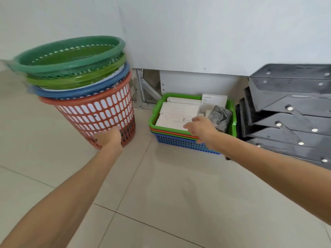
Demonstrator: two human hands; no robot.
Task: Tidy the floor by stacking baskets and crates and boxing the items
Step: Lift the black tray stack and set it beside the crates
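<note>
Nested round baskets (86,90) tilted on floor beside wall, gripped low on red base by left hand (109,138). Right hand (200,129) loose, fingers relaxed, over green tray (157,111) of boxed items. Risk: top-heavy stack toppling, low grip.

Single head-worn wide-angle view, forward and down over tiled floor (170,185) toward near wall (197,33).

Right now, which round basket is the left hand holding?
The red basket at the bottom of the stack; the left hand grips its base. Blue and green ones sit higher.
</note>
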